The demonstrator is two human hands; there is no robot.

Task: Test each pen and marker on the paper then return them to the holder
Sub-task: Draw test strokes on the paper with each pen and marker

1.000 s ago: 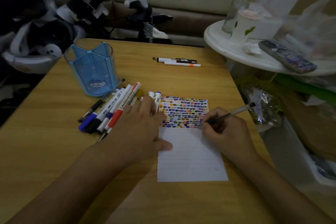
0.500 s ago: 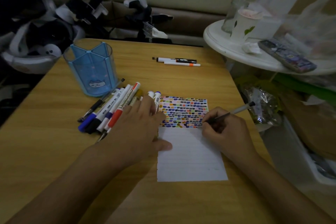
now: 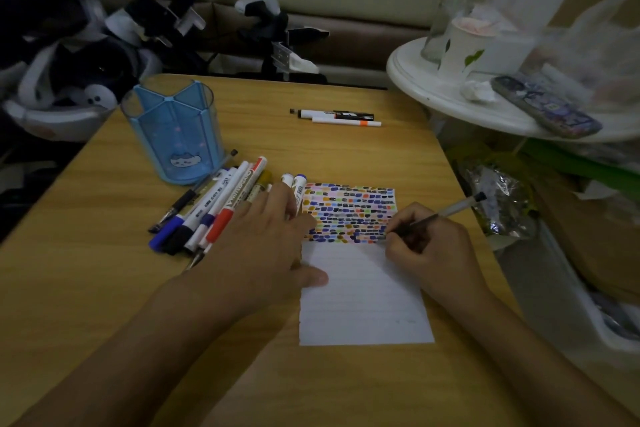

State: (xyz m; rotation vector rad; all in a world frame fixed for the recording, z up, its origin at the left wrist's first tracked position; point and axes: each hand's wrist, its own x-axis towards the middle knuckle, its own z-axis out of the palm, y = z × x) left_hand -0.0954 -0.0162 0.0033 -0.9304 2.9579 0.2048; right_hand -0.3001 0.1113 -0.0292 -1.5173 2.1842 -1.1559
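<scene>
Two bare hands work over one sheet of white lined paper lying on the wooden desk; the sheet's far part is filled with rows of small coloured marks. The right hand grips one slim clear-barrelled pen with a dark cap end, its fingers curled round it. The pen's long axis runs from the tip, down at the lowest row of marks near the sheet's right edge, up and away to the right. The tip itself is hard to make out in the dim light. The left hand lies flat with its fingers spread and relaxed, thumb on the paper's left edge, fingers over a loose pile of pens and markers. About nine show in that pile, but the hand covers some, so the count is unsure; most point away and to the right. Two more white markers lie side by side, crosswise, further off on the desk. One translucent blue pen holder with a cat picture stands upright just beyond the pile, nothing visible in it. A white round side table stands to the right, cut off by the frame.
</scene>
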